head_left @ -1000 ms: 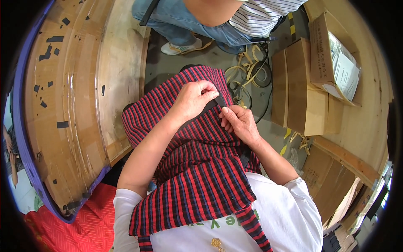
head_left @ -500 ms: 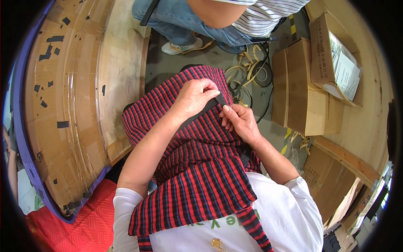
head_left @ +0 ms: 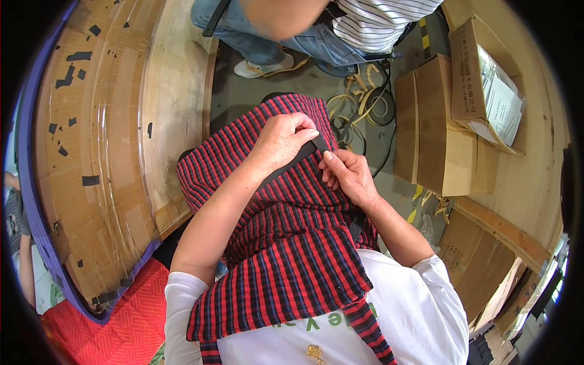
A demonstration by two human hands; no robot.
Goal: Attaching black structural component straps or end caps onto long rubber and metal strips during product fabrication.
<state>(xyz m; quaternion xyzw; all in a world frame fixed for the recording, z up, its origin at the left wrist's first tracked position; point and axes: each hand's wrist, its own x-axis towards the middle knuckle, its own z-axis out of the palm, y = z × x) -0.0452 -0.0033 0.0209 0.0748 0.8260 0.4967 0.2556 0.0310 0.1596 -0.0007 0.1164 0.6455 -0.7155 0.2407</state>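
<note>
A narrow, flat black strip [head_left: 299, 159] runs slantwise under my left hand toward my right hand, above the red, black and blue striped apron [head_left: 243, 158] over my lap. My left hand [head_left: 275, 141] pinches the strip between thumb and fingertips near its far end. Just to the right, my right hand [head_left: 348, 174] closes thumb against bent fingers on the strip's tip. Only a short piece shows between the two hands. Part of the strip's length is hidden behind my left hand and wrist.
At left stands a large taped cardboard panel [head_left: 79, 152] with black tape scraps stuck on it. Cardboard boxes [head_left: 435, 131] stand at right, one holding papers. Yellowish strips and black cable [head_left: 371, 106] lie on the floor ahead. Another person in jeans [head_left: 255, 42] sits beyond.
My hands and the strip stay almost where they were. The arm of the person across from me has shifted left. At the far left edge, another person's arm has moved.
</note>
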